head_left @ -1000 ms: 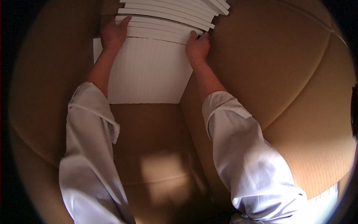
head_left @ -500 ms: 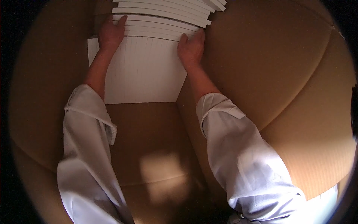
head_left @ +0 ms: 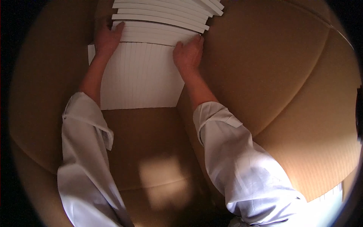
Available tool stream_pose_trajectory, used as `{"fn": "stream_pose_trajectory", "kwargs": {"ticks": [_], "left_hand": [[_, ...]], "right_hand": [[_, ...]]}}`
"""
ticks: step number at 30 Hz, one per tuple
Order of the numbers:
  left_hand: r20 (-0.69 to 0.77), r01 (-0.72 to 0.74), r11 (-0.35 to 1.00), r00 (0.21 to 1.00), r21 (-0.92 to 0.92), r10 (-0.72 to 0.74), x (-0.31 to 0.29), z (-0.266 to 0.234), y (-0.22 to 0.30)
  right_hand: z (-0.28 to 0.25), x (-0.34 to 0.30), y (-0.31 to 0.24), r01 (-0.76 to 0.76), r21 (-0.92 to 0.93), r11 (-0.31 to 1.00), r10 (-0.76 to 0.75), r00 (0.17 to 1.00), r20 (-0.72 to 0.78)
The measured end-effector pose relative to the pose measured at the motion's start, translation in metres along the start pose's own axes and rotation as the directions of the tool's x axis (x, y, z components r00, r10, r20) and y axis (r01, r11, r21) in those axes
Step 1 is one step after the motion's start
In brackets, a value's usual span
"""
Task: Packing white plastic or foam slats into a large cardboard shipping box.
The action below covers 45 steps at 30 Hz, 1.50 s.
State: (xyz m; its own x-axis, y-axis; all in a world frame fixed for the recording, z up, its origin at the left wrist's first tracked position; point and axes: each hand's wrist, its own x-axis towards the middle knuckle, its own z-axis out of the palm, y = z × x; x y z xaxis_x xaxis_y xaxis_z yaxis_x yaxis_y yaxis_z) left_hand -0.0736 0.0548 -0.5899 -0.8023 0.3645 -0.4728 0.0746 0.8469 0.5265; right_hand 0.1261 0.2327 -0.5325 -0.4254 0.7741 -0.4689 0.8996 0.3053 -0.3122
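Observation:
Several flat white strips (head_left: 151, 33) lie in a stack across the far end of a deep cardboard box (head_left: 272, 64). My left hand (head_left: 107, 41) is closed round their left end, its thumb on the top edge. At the right end, my right hand (head_left: 189, 53) grips the same stack with the fingers curled behind it, partly hidden. Below them stands a block of white strips set on edge (head_left: 140, 75), packed tightly side by side. Beyond the held stack, more white strips (head_left: 162, 15) lie in uneven layers, some ends jutting out to the right.
Brown cardboard walls rise close on both sides of my forearms. A patch of light falls on the box floor (head_left: 159, 142) nearer to me. Outside the right wall, at the lower right, a pale thing with thin lines (head_left: 327, 204) shows in part.
The whole scene sits slightly lower and further left in the picture. Both hands keep their places at the ends of the stack.

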Motion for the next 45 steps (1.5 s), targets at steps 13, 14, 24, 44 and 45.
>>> {"fn": "stream_pose_trajectory", "kwargs": {"ticks": [13, 14, 24, 44, 45], "left_hand": [[-0.135, -0.029, 0.999, 0.991, -0.046, 0.022, 0.016, 0.011, 0.038], [-0.129, -0.045, 0.997, 0.991, -0.07, 0.036, 0.018, 0.014, 0.035], [-0.164, -0.037, 0.999, 0.986, -0.026, 0.032, 0.006, 0.004, 0.039], [0.014, -0.041, 0.963, 0.999, -0.268, 0.047, 0.052, 0.013, 0.022], [0.015, -0.038, 0.963, 0.999, -0.266, 0.043, 0.052, 0.015, 0.022]], "right_hand": [[0.005, 0.023, -0.002, 0.177, 0.039, 0.984, -0.17, 0.976, -0.137], [0.005, 0.023, -0.002, 0.166, 0.012, 0.986, -0.163, 0.98, -0.115], [-0.013, 0.024, -0.013, 0.164, -0.193, 0.967, -0.166, 0.986, 0.008], [0.015, 0.035, -0.004, 0.289, -0.06, 0.956, -0.294, 0.95, -0.109], [0.016, 0.038, -0.005, 0.288, -0.058, 0.956, -0.293, 0.95, -0.105]]}}
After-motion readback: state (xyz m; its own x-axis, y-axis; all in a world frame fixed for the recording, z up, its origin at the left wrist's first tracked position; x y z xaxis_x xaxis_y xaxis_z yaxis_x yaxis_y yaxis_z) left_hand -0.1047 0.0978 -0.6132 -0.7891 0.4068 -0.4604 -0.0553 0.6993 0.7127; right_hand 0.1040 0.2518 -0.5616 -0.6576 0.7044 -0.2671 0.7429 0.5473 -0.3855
